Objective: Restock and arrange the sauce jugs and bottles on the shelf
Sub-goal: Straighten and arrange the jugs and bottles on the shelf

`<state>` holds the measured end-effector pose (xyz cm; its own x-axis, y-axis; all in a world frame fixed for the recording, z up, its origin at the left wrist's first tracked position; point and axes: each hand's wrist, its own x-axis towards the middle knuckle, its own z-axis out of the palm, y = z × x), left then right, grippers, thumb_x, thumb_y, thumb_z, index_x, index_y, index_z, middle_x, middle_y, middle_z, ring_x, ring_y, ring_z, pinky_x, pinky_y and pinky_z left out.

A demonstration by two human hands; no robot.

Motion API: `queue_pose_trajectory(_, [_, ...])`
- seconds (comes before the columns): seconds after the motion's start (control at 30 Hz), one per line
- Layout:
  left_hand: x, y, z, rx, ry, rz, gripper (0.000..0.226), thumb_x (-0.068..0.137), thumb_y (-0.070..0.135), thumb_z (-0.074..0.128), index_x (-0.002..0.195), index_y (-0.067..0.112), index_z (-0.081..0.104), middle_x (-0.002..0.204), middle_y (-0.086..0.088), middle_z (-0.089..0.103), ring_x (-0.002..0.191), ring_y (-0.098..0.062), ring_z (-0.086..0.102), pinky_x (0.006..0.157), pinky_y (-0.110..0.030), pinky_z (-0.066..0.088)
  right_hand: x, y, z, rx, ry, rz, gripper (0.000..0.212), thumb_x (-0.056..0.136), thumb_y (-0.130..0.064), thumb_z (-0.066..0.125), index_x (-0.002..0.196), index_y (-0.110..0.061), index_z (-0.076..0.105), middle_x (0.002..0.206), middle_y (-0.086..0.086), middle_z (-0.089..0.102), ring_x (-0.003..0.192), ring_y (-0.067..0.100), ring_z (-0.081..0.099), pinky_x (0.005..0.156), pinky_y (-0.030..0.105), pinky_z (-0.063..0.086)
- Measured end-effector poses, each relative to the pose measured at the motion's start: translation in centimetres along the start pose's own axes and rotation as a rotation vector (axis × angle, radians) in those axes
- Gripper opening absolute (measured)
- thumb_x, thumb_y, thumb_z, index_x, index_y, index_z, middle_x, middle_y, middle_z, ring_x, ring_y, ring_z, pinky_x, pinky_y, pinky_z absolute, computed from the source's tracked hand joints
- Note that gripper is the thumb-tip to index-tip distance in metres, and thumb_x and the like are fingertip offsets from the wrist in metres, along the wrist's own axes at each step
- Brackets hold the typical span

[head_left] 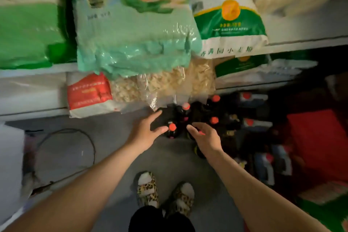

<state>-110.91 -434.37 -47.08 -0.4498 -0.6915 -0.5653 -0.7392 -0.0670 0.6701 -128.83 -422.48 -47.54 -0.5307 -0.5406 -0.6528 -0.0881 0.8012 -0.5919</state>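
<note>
- Plainly, the move turned on the nearest dark sauce bottle (pixel 172 130), which stood upright on the grey floor (pixel 116 137) with its red cap (pixel 172 126) up, so its long axis ran vertical and pointed roughly toward the head camera.
- The bottle sat between the two hands: just to the right of the left hand (pixel 146 130) and just to the left of the right hand (pixel 204 137).
- The left hand was released, fingers spread and straight, its fingertips close beside the cap; whether they touched the bottle could not be told through the blur.
- The right hand was also loose and held nothing, its fingers reaching forward at the cluster of other red-capped bottles (pixel 214 111); a further cap seemed partly hidden under its fingers.
- By my judgement the left hand was the nearer one to the front bottle, and a grasp would come from above and the side, around the neck.
- More jugs (pixel 263 169) lay in shadow to the right, too dark to make out well.
- Above the bottles, white shelves (pixel 33 113) carried green sacks (pixel 131 30), a red and white bag (pixel 88 94) and clear bags of pale dried food (pixel 162 83), which overhung the edge and left little headroom.
- A thin cable (pixel 90 137) looped on the floor to the left, well apart from the bottles.
</note>
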Motion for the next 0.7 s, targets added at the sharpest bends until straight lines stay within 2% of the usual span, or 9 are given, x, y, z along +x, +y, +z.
queue_pose_trajectory(0.07, [3.3, -3.9, 2.2, 0.021, -0.081, -0.012, 0.066, 0.089, 0.032, 0.072, 0.148, 0.031, 0.044, 0.149, 0.001, 0.047, 0.138, -0.015, 0.043, 0.093, -0.013, 0.032, 2.8, 3.8, 3.5, 0.053, -0.004, 0.050, 0.044, 0.087, -0.055, 0.068, 0.121, -0.026, 0.071, 0.114, -0.007, 0.071, 0.107, 0.010, 0.063, 0.083, 0.021, 0.042])
queue_pose_trajectory(0.13, [6.8, -7.5, 4.6, 0.032, -0.147, -0.021, 0.068, 0.088, 0.032, 0.073, 0.149, 0.034, 0.043, 0.151, 0.001, 0.046, 0.139, -0.016, 0.043, 0.100, -0.022, 0.036, 5.4, 7.0, 6.5, 0.094, -0.025, 0.079, 0.043, 0.090, -0.053, 0.066, 0.122, -0.024, 0.070, 0.108, -0.011, 0.068, 0.100, 0.004, 0.058, 0.082, 0.018, 0.040])
queue_pose_trajectory(0.2, [9.9, -10.9, 7.0, 0.023, -0.191, -0.023, 0.071, 0.086, 0.030, 0.075, 0.148, 0.033, 0.042, 0.151, -0.001, 0.046, 0.139, -0.018, 0.043, 0.108, -0.028, 0.036, 8.0, 10.0, 9.2, 0.131, -0.031, 0.094, 0.045, 0.091, -0.053, 0.065, 0.124, -0.023, 0.069, 0.106, -0.013, 0.066, 0.101, 0.003, 0.058, 0.088, 0.022, 0.044])
queue_pose_trajectory(0.27, [12.7, -13.4, 9.1, 0.032, -0.235, 0.001, 0.075, 0.084, 0.029, 0.077, 0.149, 0.035, 0.039, 0.150, 0.002, 0.046, 0.138, -0.013, 0.041, 0.110, -0.026, 0.034, 10.5, 12.7, 11.6, 0.198, -0.027, 0.114, 0.048, 0.089, -0.056, 0.065, 0.126, -0.025, 0.067, 0.110, -0.013, 0.067, 0.106, 0.006, 0.060, 0.098, 0.031, 0.049])
queue_pose_trajectory(0.33, [15.2, -15.3, 10.7, 0.038, -0.295, 0.036, 0.080, 0.082, 0.030, 0.079, 0.150, 0.038, 0.036, 0.148, 0.009, 0.045, 0.138, -0.007, 0.037, 0.110, -0.021, 0.029, 12.5, 14.9, 13.6, 0.265, -0.015, 0.117, 0.049, 0.088, -0.055, 0.067, 0.128, -0.028, 0.063, 0.115, -0.014, 0.064, 0.110, 0.006, 0.060, 0.101, 0.032, 0.049])
queue_pose_trajectory(0.47, [19.2, -17.9, 13.1, -0.030, -0.345, 0.091, 0.090, 0.076, 0.030, 0.083, 0.150, 0.045, 0.034, 0.149, 0.014, 0.044, 0.141, -0.004, 0.035, 0.116, -0.023, 0.027, 15.5, 18.6, 16.8, 0.363, 0.029, 0.082, 0.040, 0.086, -0.050, 0.071, 0.119, -0.031, 0.061, 0.114, -0.015, 0.066, 0.109, 0.004, 0.061, 0.097, 0.028, 0.048])
queue_pose_trajectory(0.57, [20.9, -18.7, 13.7, -0.096, -0.367, 0.114, 0.095, 0.063, 0.046, 0.087, 0.141, 0.060, 0.035, 0.146, 0.017, 0.048, 0.138, -0.001, 0.040, 0.118, -0.029, 0.031, 16.7, 20.3, 18.4, 0.407, 0.040, 0.069, 0.028, 0.087, -0.047, 0.072, 0.102, -0.024, 0.069, 0.098, -0.014, 0.071, 0.094, -0.002, 0.066, 0.089, 0.024, 0.051])
queue_pose_trajectory(0.63, [21.5, -19.0, 13.8, -0.113, -0.377, 0.141, 0.091, 0.055, 0.058, 0.088, 0.130, 0.070, 0.039, 0.143, 0.018, 0.052, 0.136, -0.001, 0.044, 0.117, -0.033, 0.033, 17.1, 20.5, 19.1, 0.489, 0.012, 0.044, 0.023, 0.092, -0.034, 0.068, 0.095, -0.012, 0.072, 0.083, -0.016, 0.071, 0.081, -0.008, 0.066, 0.078, 0.014, 0.049])
queue_pose_trajectory(0.7, [21.9, -19.4, 14.0, -0.134, -0.365, 0.165, 0.083, 0.052, 0.059, 0.085, 0.124, 0.070, 0.045, 0.137, 0.017, 0.057, 0.131, 0.000, 0.049, 0.116, -0.034, 0.036, 17.5, 20.7, 19.5, 0.516, -0.027, 0.004, 0.021, 0.097, -0.026, 0.063, 0.086, -0.010, 0.072, 0.075, -0.017, 0.070, 0.080, -0.007, 0.065, 0.078, 0.014, 0.049])
